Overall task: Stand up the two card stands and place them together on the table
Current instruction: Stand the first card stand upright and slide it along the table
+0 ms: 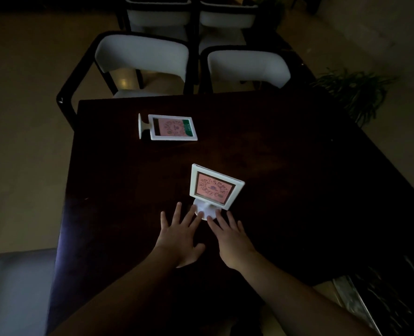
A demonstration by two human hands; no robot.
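**One card stand upright, one lying flat**

On a dark wooden surface, a white card stand holding a pink card stands upright near the person. Both hands rest flat with fingers spread, gripping nothing: the left hand and right hand touch its round base with their fingertips. A second card stand lies on its side, well apart, nearer two white chairs.

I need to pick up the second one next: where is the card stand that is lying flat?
In the head view, the fallen card stand lies on the far left part of the table, beyond the upright card stand, its base pointing left.
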